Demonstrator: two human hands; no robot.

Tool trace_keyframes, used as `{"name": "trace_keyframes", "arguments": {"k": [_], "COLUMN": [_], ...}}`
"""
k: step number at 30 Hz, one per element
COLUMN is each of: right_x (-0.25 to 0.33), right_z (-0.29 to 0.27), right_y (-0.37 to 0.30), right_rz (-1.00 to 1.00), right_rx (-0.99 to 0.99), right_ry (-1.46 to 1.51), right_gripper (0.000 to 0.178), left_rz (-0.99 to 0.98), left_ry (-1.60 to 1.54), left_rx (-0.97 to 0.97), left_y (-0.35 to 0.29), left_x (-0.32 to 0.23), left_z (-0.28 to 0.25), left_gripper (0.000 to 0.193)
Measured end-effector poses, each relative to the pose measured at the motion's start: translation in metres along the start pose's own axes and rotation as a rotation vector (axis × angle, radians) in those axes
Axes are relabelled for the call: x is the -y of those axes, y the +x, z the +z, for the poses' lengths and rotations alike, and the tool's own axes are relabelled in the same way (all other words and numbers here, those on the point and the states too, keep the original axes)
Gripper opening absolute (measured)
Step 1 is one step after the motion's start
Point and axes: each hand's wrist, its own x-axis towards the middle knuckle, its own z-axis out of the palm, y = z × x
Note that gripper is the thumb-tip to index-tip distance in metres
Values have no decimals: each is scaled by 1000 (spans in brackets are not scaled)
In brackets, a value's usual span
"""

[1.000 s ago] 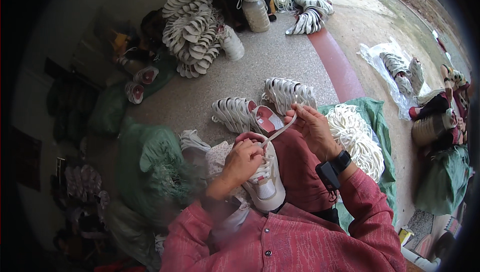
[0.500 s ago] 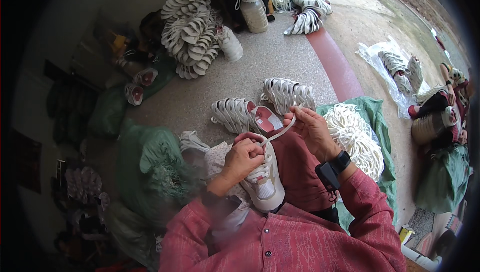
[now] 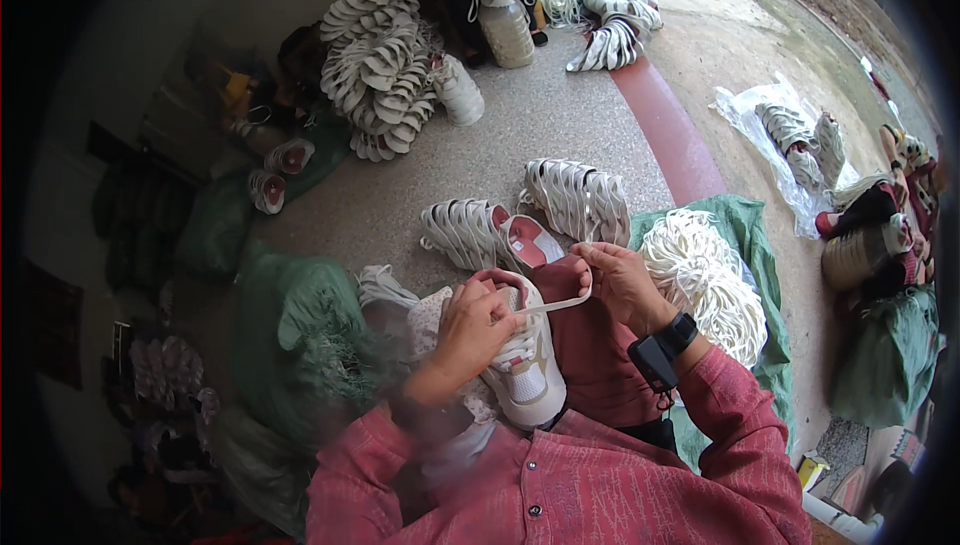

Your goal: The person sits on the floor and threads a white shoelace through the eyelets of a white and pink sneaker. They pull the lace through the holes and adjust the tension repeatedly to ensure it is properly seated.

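- Pinching white lace taut: right hand, fingers closed, beside white sneaker.
- Left hand clamped on sneaker's collar; lace may slip out, judging by the thin pinch.

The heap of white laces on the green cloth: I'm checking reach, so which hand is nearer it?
Right. The right hand is just beside the laces; the left hand holds the shoe, farther away.

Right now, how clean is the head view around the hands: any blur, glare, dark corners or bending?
Head view: soft, even daylight with no glare or hard shadows. The right hand and white lace are sharp, as is the white shoe; the left hand is sharp too, but its forearm is smeared by blur. The rim falls to black, heavily at left, and the red floor stripe bends with the fisheye.
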Motion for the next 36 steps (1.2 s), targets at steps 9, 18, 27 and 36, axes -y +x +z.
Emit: {"name": "trace_keyframes", "arguments": {"k": [9, 18, 27, 36], "right_x": [7, -2, 16, -22], "right_z": [28, 25, 28, 42], "right_y": [-8, 8, 18, 3], "right_rz": [-24, 7, 247, -482], "right_rx": [258, 430, 594, 279], "right_ry": [-855, -966, -720, -1285], "right_gripper": [23, 24, 18, 19], "left_rz": [37, -95, -30, -43], "left_ry": [360, -317, -543, -605], "left_rx": [-150, 169, 239, 175], "left_y": [-15, 20, 22, 15], "left_x": [11, 16, 40, 40], "left_z": [-27, 6, 21, 24], "left_gripper": [19, 11, 9, 13]}}
